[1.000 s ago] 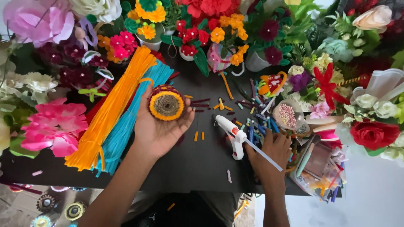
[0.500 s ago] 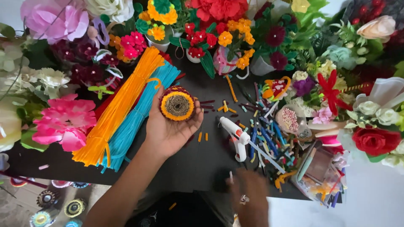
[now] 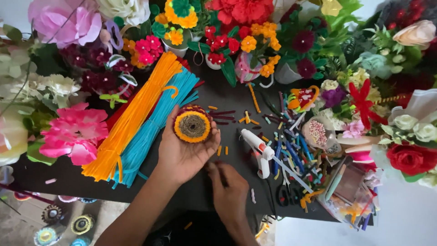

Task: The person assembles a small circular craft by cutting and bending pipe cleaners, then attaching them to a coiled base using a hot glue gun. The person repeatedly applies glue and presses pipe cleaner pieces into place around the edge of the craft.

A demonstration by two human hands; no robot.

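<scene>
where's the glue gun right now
In the head view the white glue gun lies on the black table, right of the left hand, just above the right hand.

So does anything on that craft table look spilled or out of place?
Yes: short cut bits of pipe cleaner lie scattered loose over the black table, around the glue gun. By contrast, the long orange bundle and the blue bundle lie neatly side by side. Nothing looks broken.
</scene>
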